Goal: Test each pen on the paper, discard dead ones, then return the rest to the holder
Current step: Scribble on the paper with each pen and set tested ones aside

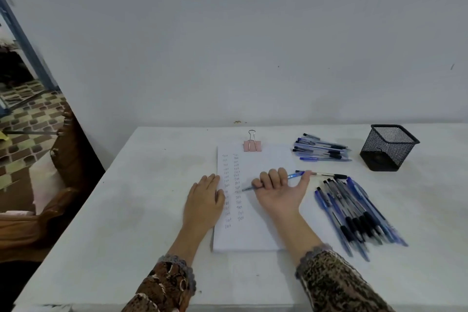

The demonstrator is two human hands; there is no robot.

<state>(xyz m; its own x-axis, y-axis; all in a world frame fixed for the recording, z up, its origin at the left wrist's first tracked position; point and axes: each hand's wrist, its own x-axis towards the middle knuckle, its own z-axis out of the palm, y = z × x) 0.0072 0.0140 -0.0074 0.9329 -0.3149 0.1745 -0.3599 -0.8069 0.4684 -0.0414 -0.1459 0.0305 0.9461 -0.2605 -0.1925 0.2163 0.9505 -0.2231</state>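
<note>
Two hands are over the paper [253, 200] in my head view, the only view I have. My left hand [205, 200] lies flat, palm down, fingers straight, on the paper's left edge beside two columns of small written test words; it has hold of nothing. My right hand [278, 191] rests on the middle of the sheet with three fingers curled around a blue pen [291, 176] and the thumb stretched out to the right — the pen's tip pokes out to the left of the fist, close to the second column of words, though I cannot tell whether it touches the sheet.

On the bench [126, 210] a pink binder clip [252, 145] grips the paper's far edge. To the right of the sheet lies a large fan of pens [357, 213], near my right forearm. One more pen [326, 175] lies crosswise just beyond the fan, next to my thumb. A smaller pile of pens [321, 149] sits farther back, and the black mesh holder [388, 147] stands upright to the right of that pile — I see no pens rising above its rim.
</note>
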